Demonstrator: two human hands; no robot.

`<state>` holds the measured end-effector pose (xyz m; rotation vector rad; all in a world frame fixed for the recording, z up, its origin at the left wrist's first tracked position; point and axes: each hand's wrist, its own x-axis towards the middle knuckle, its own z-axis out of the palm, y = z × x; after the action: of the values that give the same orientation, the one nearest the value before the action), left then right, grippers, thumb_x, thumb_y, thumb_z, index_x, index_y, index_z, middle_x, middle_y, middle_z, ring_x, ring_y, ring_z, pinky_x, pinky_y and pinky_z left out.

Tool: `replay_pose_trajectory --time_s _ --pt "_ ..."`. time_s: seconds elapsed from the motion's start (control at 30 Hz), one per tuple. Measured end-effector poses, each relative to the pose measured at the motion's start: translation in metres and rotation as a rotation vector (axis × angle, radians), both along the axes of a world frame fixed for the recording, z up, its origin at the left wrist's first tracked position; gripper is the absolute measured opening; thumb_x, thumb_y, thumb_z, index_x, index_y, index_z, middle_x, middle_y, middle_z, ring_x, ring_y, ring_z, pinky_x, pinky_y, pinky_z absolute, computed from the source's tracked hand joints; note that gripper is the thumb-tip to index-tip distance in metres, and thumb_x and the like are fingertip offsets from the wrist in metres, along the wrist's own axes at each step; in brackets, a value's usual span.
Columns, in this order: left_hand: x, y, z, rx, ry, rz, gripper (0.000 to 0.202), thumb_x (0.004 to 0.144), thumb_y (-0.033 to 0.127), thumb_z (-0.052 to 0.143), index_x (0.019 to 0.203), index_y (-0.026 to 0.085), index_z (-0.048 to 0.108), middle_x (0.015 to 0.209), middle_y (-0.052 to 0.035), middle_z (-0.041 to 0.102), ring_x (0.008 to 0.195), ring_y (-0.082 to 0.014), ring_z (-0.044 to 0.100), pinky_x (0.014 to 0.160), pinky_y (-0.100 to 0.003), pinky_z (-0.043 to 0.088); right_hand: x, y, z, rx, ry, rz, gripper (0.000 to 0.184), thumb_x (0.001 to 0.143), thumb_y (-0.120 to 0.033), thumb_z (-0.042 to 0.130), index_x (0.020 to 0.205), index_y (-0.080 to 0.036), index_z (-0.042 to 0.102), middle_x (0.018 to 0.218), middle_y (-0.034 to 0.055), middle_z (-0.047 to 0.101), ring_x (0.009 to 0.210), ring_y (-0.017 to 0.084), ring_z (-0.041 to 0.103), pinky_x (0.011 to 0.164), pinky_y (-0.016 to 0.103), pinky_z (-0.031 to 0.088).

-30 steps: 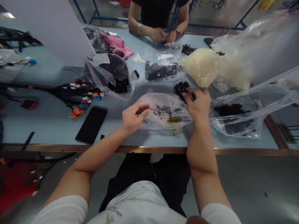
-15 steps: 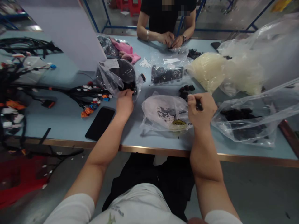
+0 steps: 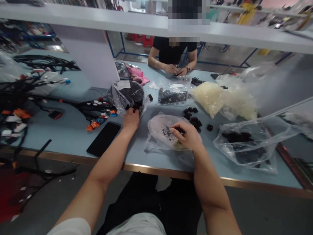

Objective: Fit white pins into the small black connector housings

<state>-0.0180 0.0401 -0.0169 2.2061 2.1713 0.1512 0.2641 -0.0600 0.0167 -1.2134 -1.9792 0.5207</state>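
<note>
No readable text: white sticker label (image 3: 121,85) on clear plastic bag (image 3: 114,101) and white slip (image 3: 176,85) on black-parts bag (image 3: 172,96), both blurred, too small.

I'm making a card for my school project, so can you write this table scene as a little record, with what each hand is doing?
Left hand: touches a clear plastic bag of black parts
Right hand: pinches a small black part over a clear bag of white bits
Nearby: loose black connectors; black smartphone
Rest: wire harness; bag of cream pieces
Other person: person across the table, hands together
</note>
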Motion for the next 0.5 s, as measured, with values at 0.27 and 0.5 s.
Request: replay_pose_trajectory --time_s 0.27,0.5 --pt "0.003 -0.008 -0.001 0.126 -0.043 -0.037 0.033 0.108 0.021 0.047 0.134 0.008 0.063 0.133 -0.026 0.069 0.125 -0.0387 0.065 0.106 -0.048 0.054 -0.007 0.007 -0.017 -0.011 -0.261 0.033 0.036 0.109 -0.033 0.048 0.088 -0.021 0.074 0.107 0.0143 0.077 0.097 0.025 0.073 0.089 0.039 0.059" --pt "0.006 -0.028 -0.014 0.302 -0.313 -0.151 0.034 0.105 0.02 0.055 0.138 0.014 0.059 0.146 -0.0235 0.062 0.13 -0.0349 0.066 0.11 -0.047 0.056 -0.011 0.011 -0.031 -0.178 -0.588 -0.034 0.046 0.1 -0.008 0.044 0.132 -0.017 0.075 0.128 0.0187 0.076 0.117 0.033 0.073 0.103 0.044 0.058"
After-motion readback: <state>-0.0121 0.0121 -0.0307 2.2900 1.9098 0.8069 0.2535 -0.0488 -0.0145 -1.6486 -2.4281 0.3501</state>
